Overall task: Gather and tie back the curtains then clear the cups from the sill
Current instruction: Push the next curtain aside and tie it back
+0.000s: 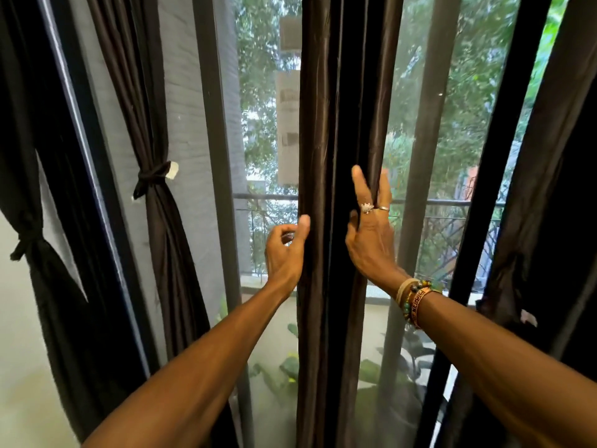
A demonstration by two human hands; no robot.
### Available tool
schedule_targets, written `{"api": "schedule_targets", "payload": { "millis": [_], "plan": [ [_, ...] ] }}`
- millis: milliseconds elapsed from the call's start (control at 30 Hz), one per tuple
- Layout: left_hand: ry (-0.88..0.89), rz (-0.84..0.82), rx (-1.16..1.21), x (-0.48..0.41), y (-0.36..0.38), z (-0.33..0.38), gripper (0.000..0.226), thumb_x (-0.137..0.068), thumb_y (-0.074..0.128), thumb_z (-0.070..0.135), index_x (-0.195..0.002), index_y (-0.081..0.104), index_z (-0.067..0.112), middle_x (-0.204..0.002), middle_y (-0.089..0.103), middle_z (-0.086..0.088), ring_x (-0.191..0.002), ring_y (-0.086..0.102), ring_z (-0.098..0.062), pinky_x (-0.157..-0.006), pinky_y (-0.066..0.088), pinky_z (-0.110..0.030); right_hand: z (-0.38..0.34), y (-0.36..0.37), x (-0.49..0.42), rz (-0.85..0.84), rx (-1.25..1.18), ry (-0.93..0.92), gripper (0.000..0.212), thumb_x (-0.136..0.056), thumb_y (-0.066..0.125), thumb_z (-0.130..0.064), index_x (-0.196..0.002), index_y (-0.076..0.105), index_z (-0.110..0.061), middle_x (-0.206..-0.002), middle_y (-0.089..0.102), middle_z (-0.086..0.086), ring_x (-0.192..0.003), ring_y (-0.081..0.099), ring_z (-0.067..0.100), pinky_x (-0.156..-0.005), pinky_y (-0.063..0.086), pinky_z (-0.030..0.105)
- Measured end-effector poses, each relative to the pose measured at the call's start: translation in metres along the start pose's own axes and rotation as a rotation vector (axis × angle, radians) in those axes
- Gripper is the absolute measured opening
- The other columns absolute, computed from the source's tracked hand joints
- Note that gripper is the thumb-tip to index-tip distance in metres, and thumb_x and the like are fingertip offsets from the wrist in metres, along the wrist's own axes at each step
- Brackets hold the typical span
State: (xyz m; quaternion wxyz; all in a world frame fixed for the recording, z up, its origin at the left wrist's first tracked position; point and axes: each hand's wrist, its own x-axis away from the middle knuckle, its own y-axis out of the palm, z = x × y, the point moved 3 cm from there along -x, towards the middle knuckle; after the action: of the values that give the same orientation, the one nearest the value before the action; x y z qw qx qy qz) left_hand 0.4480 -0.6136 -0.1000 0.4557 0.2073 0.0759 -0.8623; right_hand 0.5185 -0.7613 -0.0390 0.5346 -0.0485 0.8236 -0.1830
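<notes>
Four dark brown satin curtains (339, 124) are present; two knotted dark fabric tie-backs (151, 179) are visible. Hands: one left hand (286, 253), one right hand (368, 244). Two silver finger rings (367, 207).

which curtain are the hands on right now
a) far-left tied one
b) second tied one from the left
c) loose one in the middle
C: the left hand and the right hand are both at the middle curtain, which hangs straight with no tie on it.

Curtain (323, 124) of dark, faintly glossy cloth.
</notes>
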Motion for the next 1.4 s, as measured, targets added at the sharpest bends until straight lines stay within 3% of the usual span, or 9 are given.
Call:
{"api": "schedule_targets", "payload": {
  "millis": [100, 200, 367, 533, 667, 767, 967, 1167, 1400],
  "plan": [
    [0.086, -0.11, -0.222, 0.007, 0.013, 0.007, 0.073, -0.063, 0.074, 0.072, -0.118, 0.054, 0.029, -0.12, 0.062, 0.006, -0.108, 0.06, -0.011, -0.092, 0.052, -0.03, 0.012, 0.002, 0.008, -0.03, 0.023, 0.089, 0.059, -0.092, 0.055, -0.004, -0.145, 0.047, -0.029, -0.165, 0.003, 0.011, -0.111, 0.059, 0.032, -0.087, 0.055, 0.045],
    [0.174, -0.018, -0.308, 0.003, 0.017, 0.01, 0.045, -0.083, 0.073, 0.045, -0.118, 0.057, 0.023, -0.109, 0.066, 0.005, -0.101, 0.064, -0.017, -0.087, 0.055, -0.036, 0.022, -0.004, 0.009, 0.053, 0.031, 0.12, 0.046, -0.093, 0.062, -0.023, -0.138, 0.053, -0.023, -0.164, 0.007, 0.011, -0.145, 0.027, 0.032, -0.113, 0.035, 0.05],
    [0.288, 0.1, -0.288, 0.008, 0.01, 0.016, 0.018, -0.1, 0.054, 0.034, -0.108, 0.059, 0.019, -0.098, 0.06, 0.003, -0.092, 0.059, -0.017, -0.083, 0.053, -0.041, 0.029, -0.024, 0.01, 0.175, 0.247, 0.005, 0.051, -0.087, 0.07, -0.016, -0.134, 0.053, -0.023, -0.163, 0.006, 0.012, -0.149, 0.012, 0.037, -0.114, 0.021, 0.056],
    [0.349, 0.186, -0.246, 0.01, 0.003, 0.021, 0.031, -0.094, 0.061, 0.012, -0.124, 0.051, 0.014, -0.117, 0.057, 0.0, -0.105, 0.053, -0.009, -0.086, 0.042, -0.013, 0.011, -0.02, 0.021, 0.353, 0.558, -0.555, 0.024, -0.094, 0.062, -0.013, -0.111, 0.073, -0.026, -0.154, 0.038, 0.016, -0.14, 0.032, 0.038, -0.11, 0.027, 0.051],
    [0.453, 0.189, -0.346, 0.007, -0.012, 0.024, 0.032, -0.091, 0.061, 0.006, -0.12, 0.049, 0.011, -0.112, 0.053, 0.003, -0.097, 0.056, -0.016, -0.083, 0.051, -0.03, -0.002, -0.004, 0.03, 0.082, 0.626, -0.793, 0.017, -0.091, 0.059, -0.012, -0.098, 0.074, -0.017, -0.131, 0.064, 0.014, -0.124, 0.057, 0.037, -0.1, 0.036, 0.048],
    [0.507, 0.235, -0.354, 0.006, -0.027, 0.024, 0.036, -0.086, 0.064, -0.002, -0.116, 0.046, 0.005, -0.118, 0.048, -0.004, -0.097, 0.048, -0.005, -0.078, 0.049, -0.019, -0.006, 0.0, 0.027, -0.23, 0.5, -0.459, 0.03, -0.088, 0.061, -0.017, -0.117, 0.068, -0.012, -0.107, 0.071, 0.012, -0.089, 0.068, 0.037, -0.074, 0.047, 0.044],
    [0.753, 0.097, -0.472, 0.02, -0.036, 0.028, 0.053, -0.087, 0.062, -0.005, -0.126, 0.037, 0.021, -0.137, 0.041, -0.017, -0.099, 0.043, 0.004, -0.071, 0.046, -0.006, -0.011, -0.011, 0.017, -0.291, 0.339, 0.221, 0.084, -0.074, 0.055, -0.082, -0.129, 0.054, -0.019, -0.103, 0.072, 0.007, -0.102, 0.066, 0.034, -0.081, 0.055, 0.044],
    [0.68, 0.089, -0.586, 0.023, -0.051, 0.029, 0.071, -0.093, 0.05, -0.008, -0.152, 0.033, 0.026, -0.136, 0.04, -0.012, -0.079, 0.047, -0.004, -0.075, 0.05, -0.013, -0.004, -0.008, 0.008, -0.262, 0.235, 0.344, 0.025, -0.093, 0.057, -0.039, -0.093, 0.066, -0.016, -0.097, 0.07, 0.014, -0.097, 0.063, 0.043, -0.08, 0.052, 0.044],
    [0.465, 0.071, -0.4, 0.037, -0.039, 0.036, 0.047, -0.088, 0.071, 0.019, -0.132, 0.054, 0.017, -0.128, 0.06, 0.006, -0.11, 0.05, 0.002, -0.094, 0.038, -0.007, -0.01, 0.007, 0.017, -0.298, -0.106, 0.389, 0.021, -0.091, 0.063, -0.039, -0.088, 0.069, -0.018, -0.087, 0.072, 0.001, -0.092, 0.066, 0.027, -0.086, 0.053, 0.044]
  ]
}}
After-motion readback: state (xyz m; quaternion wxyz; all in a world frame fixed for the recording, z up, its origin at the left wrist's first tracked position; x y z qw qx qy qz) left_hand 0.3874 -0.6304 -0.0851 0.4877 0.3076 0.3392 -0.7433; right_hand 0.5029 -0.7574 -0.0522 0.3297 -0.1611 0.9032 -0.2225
